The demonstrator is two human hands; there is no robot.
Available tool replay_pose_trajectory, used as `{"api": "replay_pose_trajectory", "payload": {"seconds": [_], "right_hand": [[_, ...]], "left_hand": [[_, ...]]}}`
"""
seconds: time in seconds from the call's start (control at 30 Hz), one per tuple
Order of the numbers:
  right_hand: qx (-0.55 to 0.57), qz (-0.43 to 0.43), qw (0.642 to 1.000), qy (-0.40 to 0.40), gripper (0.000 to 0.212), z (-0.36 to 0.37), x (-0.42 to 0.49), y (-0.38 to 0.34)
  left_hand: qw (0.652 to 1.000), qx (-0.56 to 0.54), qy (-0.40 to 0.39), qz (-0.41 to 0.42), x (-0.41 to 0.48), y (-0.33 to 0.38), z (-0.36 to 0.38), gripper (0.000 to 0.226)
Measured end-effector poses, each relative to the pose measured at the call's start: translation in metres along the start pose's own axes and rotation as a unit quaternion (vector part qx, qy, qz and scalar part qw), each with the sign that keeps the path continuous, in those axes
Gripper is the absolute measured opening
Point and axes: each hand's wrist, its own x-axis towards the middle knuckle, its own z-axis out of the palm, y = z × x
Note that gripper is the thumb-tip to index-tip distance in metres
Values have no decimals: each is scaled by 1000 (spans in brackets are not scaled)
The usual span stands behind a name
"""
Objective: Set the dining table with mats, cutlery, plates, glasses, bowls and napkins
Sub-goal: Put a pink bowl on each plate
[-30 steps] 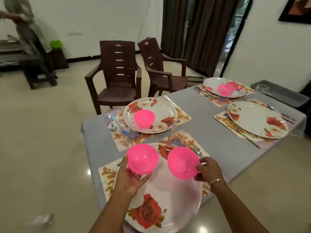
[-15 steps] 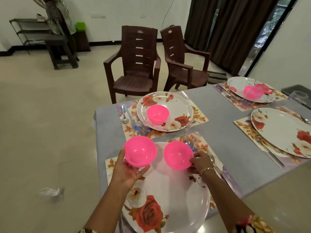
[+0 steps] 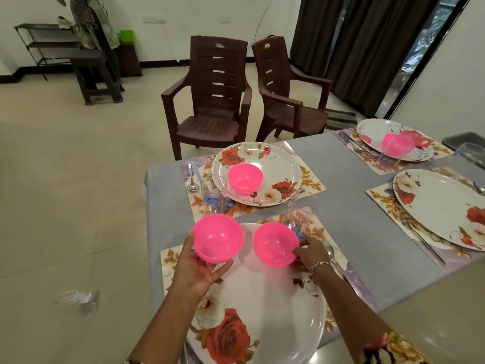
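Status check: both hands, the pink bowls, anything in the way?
Left hand holds left pink bowl. Right hand pinches right pink bowl, over near plate. Clear glass close behind it.

The left round plastic bowl (image 3: 218, 239) in the left hand (image 3: 199, 269) and the right round plastic bowl (image 3: 275, 244) in the right hand (image 3: 309, 252) are bright pink. Beneath both grips the round plate (image 3: 262, 298) is white with red roses, and its rectangular mat (image 3: 168, 261) shows orange leaves.

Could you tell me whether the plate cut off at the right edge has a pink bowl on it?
No, that plate is bare apart from its flower print.
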Motion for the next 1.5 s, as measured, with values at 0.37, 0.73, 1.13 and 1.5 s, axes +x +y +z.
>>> {"api": "replay_pose_trajectory", "payload": {"seconds": [0.37,0.73,1.13,1.5], "right_hand": [[9,-67,995,77,14,-23,-11,8],[174,-106,979,-19,22,-111,-27,39],[259,-89,962,-18,26,-294,5,126],[329,-14,943,34,29,-404,64,184]], "left_hand": [[998,61,-25,9,-10,-20,33,57],[980,160,-88,-77,-16,-132,120,41],[954,252,-129,-100,-14,-307,249,65],[938,294,-150,-108,15,-384,330,58]]}}
